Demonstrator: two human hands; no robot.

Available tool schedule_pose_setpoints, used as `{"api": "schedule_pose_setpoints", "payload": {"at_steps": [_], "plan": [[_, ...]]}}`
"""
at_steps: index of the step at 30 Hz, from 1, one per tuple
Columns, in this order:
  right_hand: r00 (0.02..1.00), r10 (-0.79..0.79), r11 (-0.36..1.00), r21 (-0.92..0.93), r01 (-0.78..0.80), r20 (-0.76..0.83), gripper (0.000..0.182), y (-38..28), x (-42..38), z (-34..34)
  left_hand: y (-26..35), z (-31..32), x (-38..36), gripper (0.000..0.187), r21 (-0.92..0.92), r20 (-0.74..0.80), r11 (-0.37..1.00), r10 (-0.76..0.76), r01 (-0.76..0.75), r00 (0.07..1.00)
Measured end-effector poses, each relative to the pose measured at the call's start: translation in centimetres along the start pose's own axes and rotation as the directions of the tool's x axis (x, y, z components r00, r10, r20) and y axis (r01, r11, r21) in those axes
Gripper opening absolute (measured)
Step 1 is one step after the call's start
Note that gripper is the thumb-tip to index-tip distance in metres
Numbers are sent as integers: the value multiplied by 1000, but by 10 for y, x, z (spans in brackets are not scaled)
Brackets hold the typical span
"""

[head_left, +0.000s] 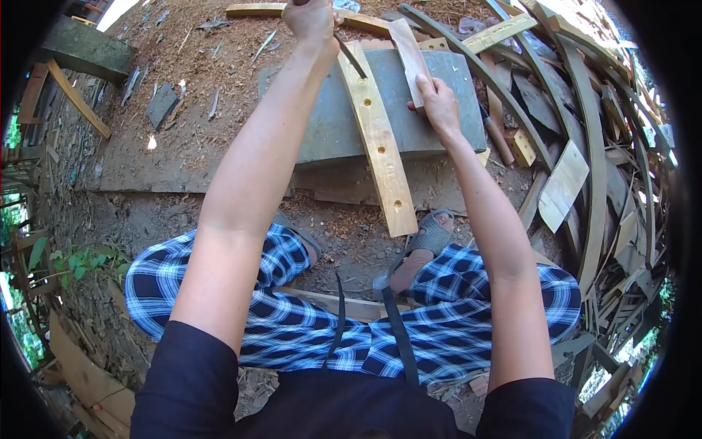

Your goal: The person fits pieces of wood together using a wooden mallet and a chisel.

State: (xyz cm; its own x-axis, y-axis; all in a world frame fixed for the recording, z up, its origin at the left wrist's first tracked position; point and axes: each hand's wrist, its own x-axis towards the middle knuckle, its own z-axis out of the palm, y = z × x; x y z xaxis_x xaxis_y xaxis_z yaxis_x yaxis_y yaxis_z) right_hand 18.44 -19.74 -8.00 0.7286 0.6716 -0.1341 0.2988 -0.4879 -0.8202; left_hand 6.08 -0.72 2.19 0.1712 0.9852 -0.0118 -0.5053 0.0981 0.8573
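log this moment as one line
left hand: grips slim dark metal tool | right hand: holds flat pale wooden slat | long yellow wooden plank with holes: on flat grey slab

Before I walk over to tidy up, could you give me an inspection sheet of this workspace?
Surface: grey slab under a light wooden bar.
Job's things: bar with a row of holes, its near end overhanging the slab; dark metal tool angled toward its far part, contact unclear; flat wooden piece held beside it.
Clutter: curved wooden strips and offcuts piled at right; wooden-handled tool beside the slab; wood chips scattered around.
Hands: left hand grips the metal tool; right hand holds the flat piece.
Cables: nothing seen.
Surroundings: bare ground, green plants at left.
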Motion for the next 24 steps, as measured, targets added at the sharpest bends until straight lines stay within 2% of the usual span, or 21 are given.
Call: {"api": "schedule_pose_setpoints", "payload": {"at_steps": [2, 4, 8, 10, 11, 13, 14, 16, 17, 19, 20, 22, 24], "plan": [[997, 25, 993, 112, -33, 73, 50, 0, 0, -3, -7, -2, 6, 36, -1, -29, 1000, 30, -30, 999], [995, 42, 990, 128, -54, 93, 49, -5, -3, -6, -9, -2, 8, 37, 84, -57, 996, 44, -39, 997], [983, 78, 970, 214, -112, 164, 48, -6, -2, -10, -10, 3, 6, 36, 117, -28, 992, 57, -53, 998], [981, 84, 969, 217, -122, 177, 47, -7, -2, -11, -7, 10, -2, 36, 287, -40, 955, 90, -75, 995], [978, 88, 967, 219, -128, 187, 47, -8, -3, -12, -8, 12, -6, 36, 289, -40, 955, 88, -73, 995], [976, 92, 963, 232, -137, 195, 48, -11, -5, -14, -17, 17, -9, 39, 396, -74, 868, 354, -298, 932], [975, 94, 959, 246, -143, 202, 48, -12, -6, -15, -20, 21, -10, 39, 395, -73, 869, 354, -299, 933], [974, 97, 957, 250, -148, 204, 48, -9, -4, -12, -24, 30, -14, 48, 597, -113, 706, 544, -381, 831], [973, 100, 955, 255, -152, 207, 48, -7, -2, -12, -25, 31, -18, 48, 595, -113, 707, 544, -382, 831], [975, 100, 958, 244, -148, 199, 48, -7, -1, -12, -29, 31, -25, 56, 694, 53, 548, 607, -467, 793], [976, 100, 961, 235, -145, 194, 48, -7, -2, -11, -29, 30, -24, 56, 694, 58, 547, 605, -468, 794], [976, 102, 960, 239, -147, 191, 48, -6, -1, -10, -37, 23, -13, 59, 602, 136, 537, 660, -591, 739], [977, 101, 959, 242, -146, 189, 48, -5, -1, -10, -36, 15, -5, 55, 582, 182, 530, 655, -617, 734]]}}
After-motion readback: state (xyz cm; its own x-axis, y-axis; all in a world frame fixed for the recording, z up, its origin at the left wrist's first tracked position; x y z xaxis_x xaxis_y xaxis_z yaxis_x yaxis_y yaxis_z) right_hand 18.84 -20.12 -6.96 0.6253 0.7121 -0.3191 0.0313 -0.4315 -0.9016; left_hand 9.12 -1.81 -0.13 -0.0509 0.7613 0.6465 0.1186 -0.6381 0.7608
